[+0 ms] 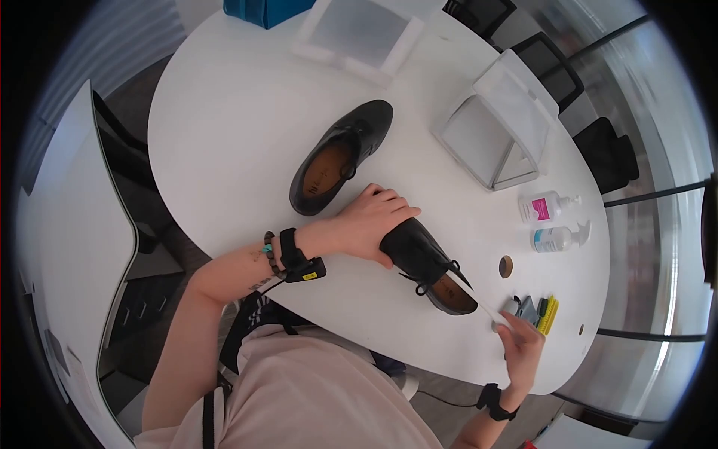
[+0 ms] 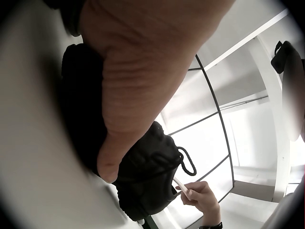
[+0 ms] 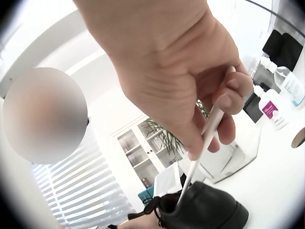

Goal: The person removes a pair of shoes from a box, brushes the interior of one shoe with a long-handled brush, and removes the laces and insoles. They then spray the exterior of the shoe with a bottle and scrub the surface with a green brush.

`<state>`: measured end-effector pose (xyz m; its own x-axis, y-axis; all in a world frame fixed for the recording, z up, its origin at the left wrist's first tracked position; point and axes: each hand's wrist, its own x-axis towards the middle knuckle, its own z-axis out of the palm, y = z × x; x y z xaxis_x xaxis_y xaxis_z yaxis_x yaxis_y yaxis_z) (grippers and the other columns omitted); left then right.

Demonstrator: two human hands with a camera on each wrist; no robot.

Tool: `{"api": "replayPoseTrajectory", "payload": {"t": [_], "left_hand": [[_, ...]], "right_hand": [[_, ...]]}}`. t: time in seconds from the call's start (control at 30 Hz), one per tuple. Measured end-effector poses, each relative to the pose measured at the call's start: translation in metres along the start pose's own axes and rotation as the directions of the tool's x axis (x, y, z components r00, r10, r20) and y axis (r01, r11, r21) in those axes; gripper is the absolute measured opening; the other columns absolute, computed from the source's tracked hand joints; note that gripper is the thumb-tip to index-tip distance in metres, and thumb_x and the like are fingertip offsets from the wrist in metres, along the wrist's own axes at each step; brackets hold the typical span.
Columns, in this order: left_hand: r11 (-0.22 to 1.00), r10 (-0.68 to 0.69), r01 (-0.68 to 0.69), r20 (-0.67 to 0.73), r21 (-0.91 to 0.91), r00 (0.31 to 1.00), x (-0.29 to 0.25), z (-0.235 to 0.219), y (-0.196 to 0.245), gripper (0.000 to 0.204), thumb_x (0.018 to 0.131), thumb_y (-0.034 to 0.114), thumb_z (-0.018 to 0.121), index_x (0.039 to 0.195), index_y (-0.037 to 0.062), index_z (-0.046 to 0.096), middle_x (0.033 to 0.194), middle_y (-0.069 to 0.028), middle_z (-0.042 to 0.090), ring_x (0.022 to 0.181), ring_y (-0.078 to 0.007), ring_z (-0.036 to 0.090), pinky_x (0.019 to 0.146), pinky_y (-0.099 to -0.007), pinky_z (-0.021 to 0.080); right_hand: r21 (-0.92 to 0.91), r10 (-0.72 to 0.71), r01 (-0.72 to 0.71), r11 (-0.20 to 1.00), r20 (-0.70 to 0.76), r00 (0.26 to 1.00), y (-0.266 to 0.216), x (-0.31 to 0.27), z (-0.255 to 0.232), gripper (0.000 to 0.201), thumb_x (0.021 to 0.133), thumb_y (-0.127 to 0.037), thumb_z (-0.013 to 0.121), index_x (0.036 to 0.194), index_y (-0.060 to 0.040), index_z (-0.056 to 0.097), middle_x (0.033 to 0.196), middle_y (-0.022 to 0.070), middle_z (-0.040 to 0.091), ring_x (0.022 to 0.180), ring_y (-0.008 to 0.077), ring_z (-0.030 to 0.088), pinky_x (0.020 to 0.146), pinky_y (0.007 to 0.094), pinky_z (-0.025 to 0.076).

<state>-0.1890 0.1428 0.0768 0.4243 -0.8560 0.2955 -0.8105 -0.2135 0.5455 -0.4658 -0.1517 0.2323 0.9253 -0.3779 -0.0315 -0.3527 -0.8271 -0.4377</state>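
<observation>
A black lace-up shoe (image 1: pixel 413 247) lies at a slant on the table, its toe under my left hand (image 1: pixel 372 226). In the left wrist view the thumb (image 2: pixel 110 162) presses along the shoe's side. My right hand (image 1: pixel 523 348) pinches a slim white stick (image 3: pixel 208 131) whose far end goes down into the shoe's opening, near the heel. That end is hidden inside, so I cannot tell what kind of tool it is. The matching black shoe (image 1: pixel 366 123) stands upright beyond my left hand, with its tan insole (image 1: pixel 327 166) in view.
Two pump bottles (image 1: pixel 550 208) stand at the right, near a round hole (image 1: pixel 506 266) in the white table (image 1: pixel 224 112). A yellow brush (image 1: pixel 549 316) and small grey items lie beyond my right hand. Translucent cases (image 1: pixel 490 138) and a blue box (image 1: pixel 265 11) are farther back.
</observation>
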Motion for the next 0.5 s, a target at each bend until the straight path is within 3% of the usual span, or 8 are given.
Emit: {"api": "replayPoseTrajectory", "payload": {"t": [0.07, 0.1, 0.23, 0.3, 0.4, 0.43, 0.5], "left_hand": [[1.000, -0.003, 0.003, -0.005, 0.010, 1.000, -0.001, 0.001, 0.001, 0.108, 0.064, 0.044, 0.102, 0.153, 0.0054, 0.055, 0.137, -0.0106, 0.064, 0.135, -0.0292, 0.055, 0.118, -0.0497, 0.035], [1.000, -0.004, 0.004, -0.010, 0.018, 1.000, -0.001, 0.002, 0.001, 0.108, 0.064, 0.044, 0.102, 0.153, 0.0055, 0.055, 0.137, -0.0103, 0.063, 0.135, -0.0289, 0.055, 0.118, -0.0498, 0.035], [1.000, -0.025, 0.026, 0.039, -0.016, 0.999, 0.000, -0.002, 0.005, 0.106, 0.065, 0.040, 0.102, 0.154, 0.0065, 0.054, 0.142, -0.0123, 0.062, 0.141, -0.0312, 0.053, 0.120, -0.0518, 0.034], [0.998, -0.045, 0.047, 0.060, -0.031, 0.997, 0.002, -0.004, 0.005, 0.103, 0.065, 0.040, 0.102, 0.151, 0.0075, 0.057, 0.143, -0.0104, 0.062, 0.141, -0.0303, 0.053, 0.121, -0.0520, 0.034], [0.998, -0.042, 0.044, 0.062, -0.035, 0.997, 0.003, -0.006, 0.006, 0.099, 0.065, 0.039, 0.102, 0.150, 0.0092, 0.058, 0.143, -0.0085, 0.063, 0.141, -0.0301, 0.053, 0.121, -0.0518, 0.033], [0.999, -0.028, 0.030, 0.075, -0.030, 0.997, 0.003, -0.005, 0.006, 0.099, 0.065, 0.039, 0.102, 0.150, 0.0092, 0.058, 0.143, -0.0085, 0.063, 0.141, -0.0301, 0.053, 0.121, -0.0518, 0.033], [0.999, -0.031, 0.033, 0.058, -0.041, 0.998, 0.003, -0.005, 0.005, 0.098, 0.066, 0.038, 0.101, 0.150, 0.0106, 0.059, 0.145, -0.0081, 0.062, 0.141, -0.0302, 0.053, 0.122, -0.0512, 0.033]], "right_hand": [[-0.007, -0.058, 0.058, 0.998, -0.006, 0.998, 0.022, -0.006, -0.018, 0.031, 0.088, -0.003, 0.088, 0.118, -0.0001, 0.082, 0.076, 0.0132, 0.065, 0.063, 0.0213, 0.059, 0.059, 0.0337, 0.046], [0.086, 0.079, -0.079, 0.993, 0.011, 0.997, 0.029, -0.011, -0.025, 0.031, 0.088, -0.003, 0.088, 0.118, 0.0012, 0.082, 0.078, 0.0134, 0.068, 0.065, 0.0205, 0.061, 0.061, 0.0331, 0.047], [0.073, 0.117, -0.118, 0.990, 0.022, 0.993, 0.026, -0.017, -0.019, 0.031, 0.089, -0.004, 0.088, 0.119, 0.0012, 0.082, 0.081, 0.0144, 0.071, 0.066, 0.0224, 0.062, 0.064, 0.0334, 0.049], [0.073, -0.062, 0.062, 0.995, 0.000, 0.998, 0.010, -0.008, 0.010, 0.030, 0.091, -0.004, 0.086, 0.121, -0.0003, 0.082, 0.084, 0.0157, 0.074, 0.067, 0.0241, 0.063, 0.066, 0.0343, 0.051], [0.071, 0.017, -0.022, 0.997, 0.075, 0.997, 0.003, -0.014, 0.012, 0.029, 0.092, -0.004, 0.085, 0.122, -0.0016, 0.082, 0.088, 0.0169, 0.075, 0.069, 0.0254, 0.065, 0.067, 0.0349, 0.052], [0.037, -0.011, 0.008, 0.999, 0.061, 0.998, 0.006, -0.017, -0.002, 0.030, 0.092, -0.004, 0.085, 0.122, -0.0018, 0.082, 0.088, 0.0166, 0.075, 0.070, 0.0249, 0.065, 0.067, 0.0353, 0.052], [0.027, 0.111, -0.112, 0.993, 0.021, 0.994, 0.020, -0.035, -0.033, 0.033, 0.089, -0.001, 0.085, 0.121, -0.0001, 0.082, 0.086, 0.0161, 0.074, 0.070, 0.0221, 0.065, 0.068, 0.0337, 0.051]]}}
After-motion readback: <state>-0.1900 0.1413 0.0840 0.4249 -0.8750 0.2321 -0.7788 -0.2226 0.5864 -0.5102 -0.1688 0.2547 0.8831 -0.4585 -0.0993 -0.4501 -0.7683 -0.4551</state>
